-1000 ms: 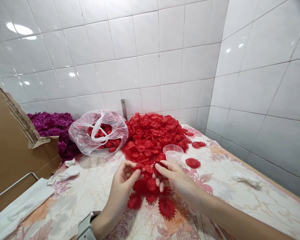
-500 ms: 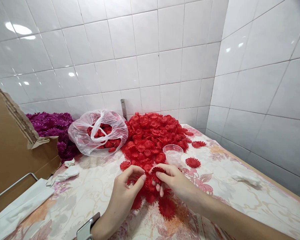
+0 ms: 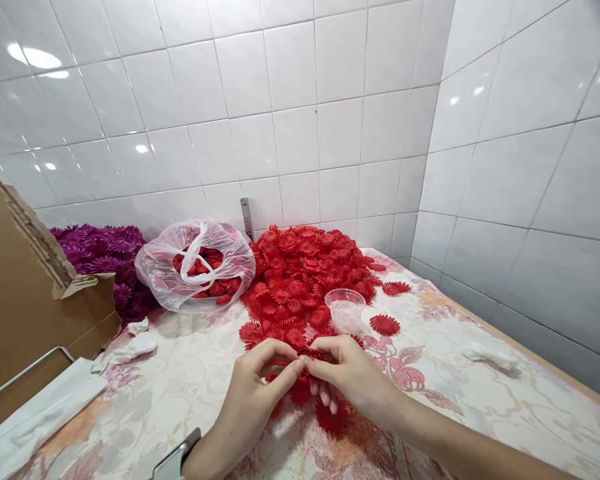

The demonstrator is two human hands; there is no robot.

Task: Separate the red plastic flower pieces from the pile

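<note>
My right hand (image 3: 347,370) pinches a dark red artificial flower (image 3: 310,353) between thumb and fingers. My left hand (image 3: 267,380), with a watch (image 3: 177,457) at its wrist, has thumb and index finger closed at the same flower's near-left edge. The two thumbs meet there, and most of the flower is hidden behind the fingers. Directly beyond the hands spreads a large heap of red artificial flowers (image 3: 305,267). One loose red flower (image 3: 333,419) lies below my right hand. Close to the right fingers stands a clear plastic cup (image 3: 346,310) with something whitish inside.
Left of the heap sits a knotted clear plastic bag (image 3: 153,273) of red flowers, then a pile of purple flowers (image 3: 105,250). A cardboard box (image 3: 25,267) stands at far left. Crumpled white tissue (image 3: 493,360) lies at right on the floral tablecloth (image 3: 180,373). Tiled walls bound the table.
My left hand has moved right and its fingertips now meet the right hand's at the flower. The right hand has dropped slightly, and the flower is more hidden.
</note>
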